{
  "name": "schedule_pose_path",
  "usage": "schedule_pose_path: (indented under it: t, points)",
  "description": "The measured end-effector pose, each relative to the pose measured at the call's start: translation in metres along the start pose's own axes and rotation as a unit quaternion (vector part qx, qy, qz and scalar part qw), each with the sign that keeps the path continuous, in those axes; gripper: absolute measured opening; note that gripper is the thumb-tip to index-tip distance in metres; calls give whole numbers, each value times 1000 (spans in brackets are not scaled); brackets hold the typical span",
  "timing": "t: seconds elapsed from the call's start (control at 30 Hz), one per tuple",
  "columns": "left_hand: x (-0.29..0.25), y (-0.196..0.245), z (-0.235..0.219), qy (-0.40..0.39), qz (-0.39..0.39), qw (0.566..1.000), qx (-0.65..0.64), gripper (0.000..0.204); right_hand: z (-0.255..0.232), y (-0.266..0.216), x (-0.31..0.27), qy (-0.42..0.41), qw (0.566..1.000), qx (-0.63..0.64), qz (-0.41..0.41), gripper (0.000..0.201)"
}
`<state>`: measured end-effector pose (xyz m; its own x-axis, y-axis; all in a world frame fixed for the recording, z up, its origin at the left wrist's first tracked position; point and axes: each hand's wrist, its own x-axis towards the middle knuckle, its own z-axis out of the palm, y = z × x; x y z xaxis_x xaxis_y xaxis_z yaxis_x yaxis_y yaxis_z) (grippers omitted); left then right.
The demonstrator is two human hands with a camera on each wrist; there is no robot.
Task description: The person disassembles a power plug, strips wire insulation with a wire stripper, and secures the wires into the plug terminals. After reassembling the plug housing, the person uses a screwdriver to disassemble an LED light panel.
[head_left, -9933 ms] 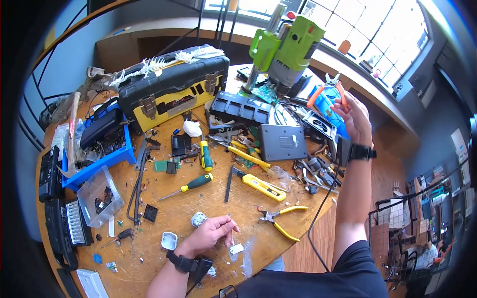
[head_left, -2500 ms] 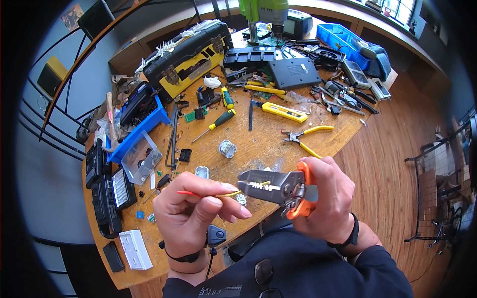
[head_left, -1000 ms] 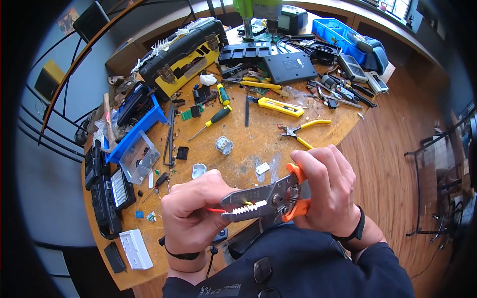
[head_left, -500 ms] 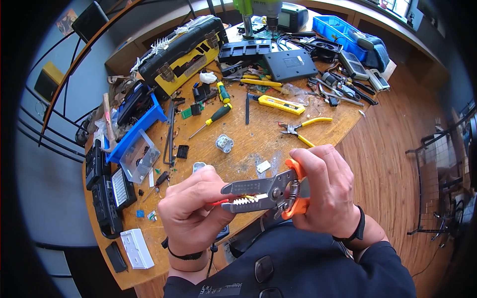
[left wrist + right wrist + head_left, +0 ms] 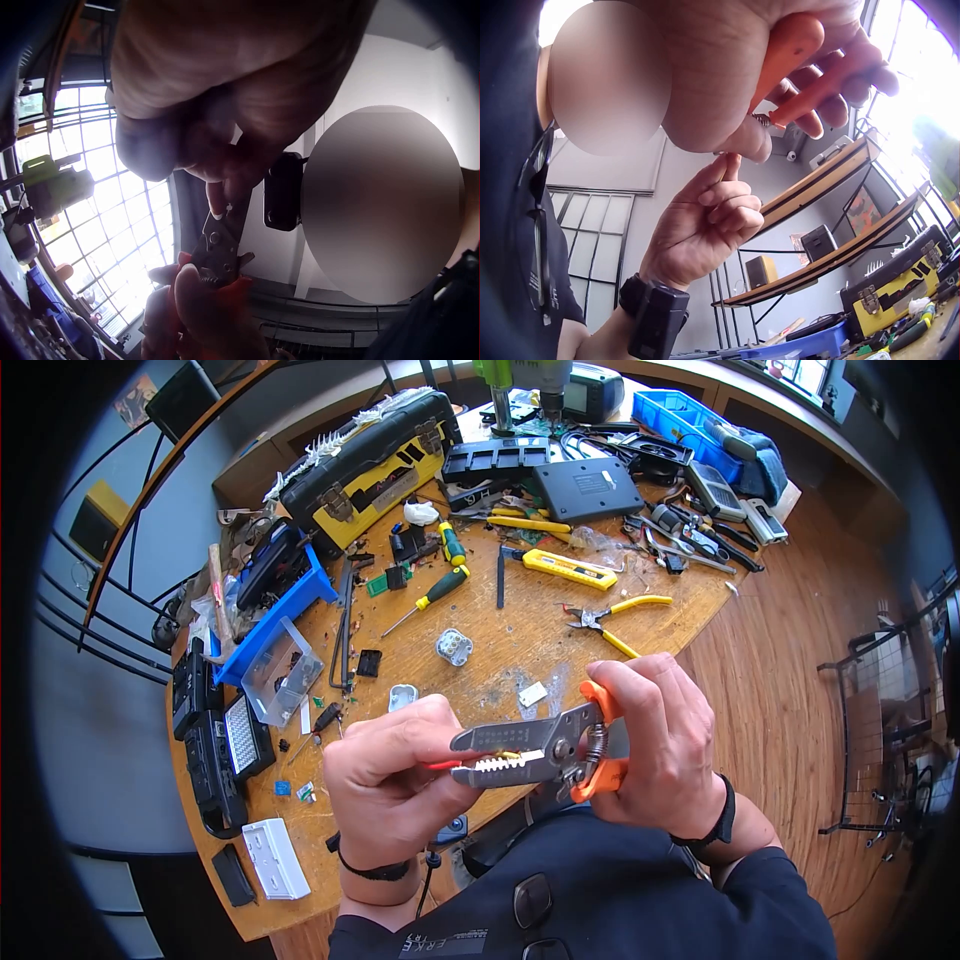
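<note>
In the head view my left hand (image 5: 390,785) pinches a thin red wire (image 5: 442,765) between thumb and fingers at the tip of the wire strippers (image 5: 555,753). My right hand (image 5: 660,750) grips their orange handles, and the handles are spread. Between the partly parted, toothed jaws lies a short yellow wire (image 5: 510,755). From the left wrist, the strippers' metal body (image 5: 217,244) shows below the dark left hand (image 5: 225,112). The right wrist view has the orange handles (image 5: 817,97) in the right hand (image 5: 712,67), with the left hand's (image 5: 709,225) fingertips meeting it.
Beyond the hands on the wooden table (image 5: 420,650) lie a small grey round part (image 5: 454,647), yellow-handled cutters (image 5: 605,622), a screwdriver (image 5: 430,600) and a yellow utility knife (image 5: 570,568). A toolbox (image 5: 370,480) and blue bin (image 5: 280,620) stand further left.
The right hand has brought the strippers from the back right to the left hand, which lifted wires off the table area. Over the last second the jaws stay around the yellow wire, shifting only slightly.
</note>
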<state>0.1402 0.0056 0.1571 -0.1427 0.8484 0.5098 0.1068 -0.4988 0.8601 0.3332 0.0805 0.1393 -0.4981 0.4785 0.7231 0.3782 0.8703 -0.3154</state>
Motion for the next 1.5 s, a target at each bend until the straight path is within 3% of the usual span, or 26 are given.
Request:
schedule_pose_path:
  t: [0.23, 0.47, 1.0, 1.1, 1.17, 1.5]
  points:
    - [-1, -1, -3, -13, -86, 991, -100, 18, -1, 0, 0, 1, 1000, 8, -3, 41]
    - [-2, -1, -6, -29, -102, 991, -84, 26, 0, 0, 0, 8, 1000, 4, -7, 40]
    - [0, 6, 2, 9, -115, 989, -91, 17, 0, 1, -1, 18, 1000, -10, -14, 37]
    - [1, 7, 2, 12, -119, 989, -88, 15, -1, 0, -1, -11, 1000, -9, -2, 44]
    - [1, 8, 2, 15, -123, 989, -83, 14, 2, 1, 0, 29, 999, -23, -17, 36]
    - [1, 7, 2, 11, -129, 987, -95, 13, -1, 0, -2, 28, 999, -42, -18, 39]
